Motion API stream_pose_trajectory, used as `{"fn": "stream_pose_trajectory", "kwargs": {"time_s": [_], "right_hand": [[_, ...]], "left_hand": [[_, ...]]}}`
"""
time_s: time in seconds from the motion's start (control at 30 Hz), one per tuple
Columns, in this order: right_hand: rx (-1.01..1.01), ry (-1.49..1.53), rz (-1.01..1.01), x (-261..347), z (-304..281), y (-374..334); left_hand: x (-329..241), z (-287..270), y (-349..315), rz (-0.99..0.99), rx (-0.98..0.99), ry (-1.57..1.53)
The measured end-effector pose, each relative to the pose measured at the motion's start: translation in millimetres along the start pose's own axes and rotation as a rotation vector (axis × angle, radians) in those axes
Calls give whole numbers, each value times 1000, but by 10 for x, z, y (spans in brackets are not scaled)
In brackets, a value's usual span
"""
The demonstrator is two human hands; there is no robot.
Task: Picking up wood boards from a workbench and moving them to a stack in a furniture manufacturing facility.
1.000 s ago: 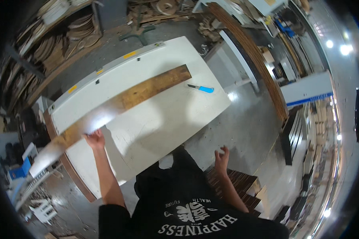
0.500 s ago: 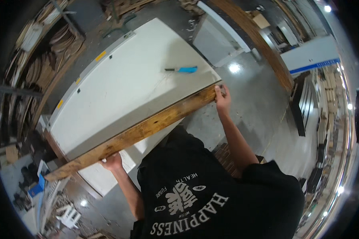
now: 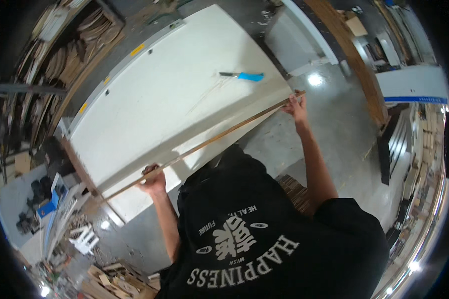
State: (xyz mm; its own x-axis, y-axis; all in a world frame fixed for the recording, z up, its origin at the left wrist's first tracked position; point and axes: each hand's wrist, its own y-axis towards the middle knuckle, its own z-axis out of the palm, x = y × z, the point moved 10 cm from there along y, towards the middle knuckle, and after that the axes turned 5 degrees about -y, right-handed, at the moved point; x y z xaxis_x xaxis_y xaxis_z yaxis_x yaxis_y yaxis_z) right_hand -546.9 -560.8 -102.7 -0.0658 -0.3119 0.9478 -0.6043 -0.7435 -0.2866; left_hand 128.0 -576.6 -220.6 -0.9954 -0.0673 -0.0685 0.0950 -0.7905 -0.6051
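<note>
A long brown wooden board (image 3: 224,132) is held up above the near edge of a white-topped table (image 3: 159,84), turned so that only its narrow edge shows. My left hand (image 3: 153,181) is closed around it towards its left end. Close to the other end, my right hand (image 3: 296,107) grips it with the fingers bent over the edge. Beyond the board, a tool with a blue handle (image 3: 250,76) and a thin dark end lies on the tabletop, touched by neither hand.
A metal rail (image 3: 119,65) with yellow marks runs along the table's far left edge. Shelves of curved wooden pieces (image 3: 92,27) stand behind it. A light panel (image 3: 294,42) is at the far right. Wood scraps (image 3: 117,281) lie on the floor at lower left.
Both hands have rotated the board from its broad face to its narrow edge. My left hand has shifted up, with its fingers now over the board. The whole view has also shifted.
</note>
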Motion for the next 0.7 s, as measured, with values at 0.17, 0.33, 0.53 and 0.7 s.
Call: {"fn": "stream_pose_trajectory", "kwargs": {"time_s": [0.17,0.33,0.53,0.7], "right_hand": [[85,2,102,-406,207,257],[133,99,86,-850,309,671],[129,64,25,-1223,204,970],[130,-66,115,-1600,218,1029]], "left_hand": [[83,-87,275,92,65,144],[178,-381,327,192,-103,81],[299,-366,139,-73,12,104],[-472,-364,-812,448,-567,811]]}}
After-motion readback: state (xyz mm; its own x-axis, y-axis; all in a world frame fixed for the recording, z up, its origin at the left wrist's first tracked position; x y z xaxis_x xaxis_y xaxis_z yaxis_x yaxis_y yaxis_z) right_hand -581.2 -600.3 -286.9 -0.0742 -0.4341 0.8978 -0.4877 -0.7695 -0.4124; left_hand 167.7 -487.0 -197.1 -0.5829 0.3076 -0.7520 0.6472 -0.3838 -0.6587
